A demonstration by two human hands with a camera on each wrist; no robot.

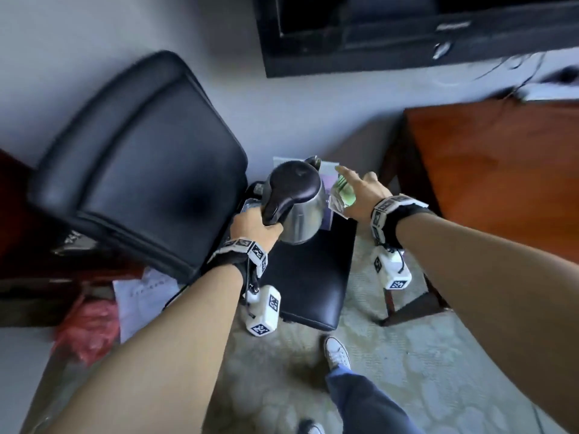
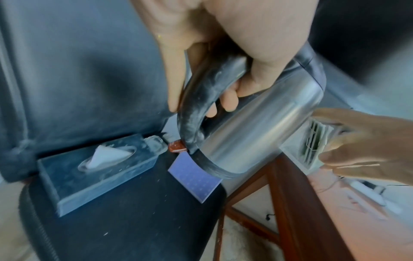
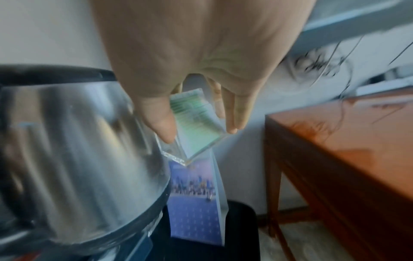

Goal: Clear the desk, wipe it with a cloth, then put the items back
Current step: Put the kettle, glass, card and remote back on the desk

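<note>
1. Kettle [image 1: 296, 202] — one, steel with a black lid — hangs tilted above the black chair seat [image 1: 310, 286], spout aimed away from you toward the wall, handle toward you.
2. Your left hand [image 1: 253, 228] is wrapped round that handle, fingers curled under it.
3. Your right hand [image 1: 365, 195] holds one clear acrylic holder [image 3: 196, 128] with green-printed paper inside, thumb on one side and straight fingers on the other, just beside the kettle's body.
4. On the seat lie one dark tissue box [image 2: 93, 169] and one purple card [image 2: 194, 178], its long axis running toward the chair back.
5. One reddish wooden desk [image 1: 501, 170] stands to your right.
</note>
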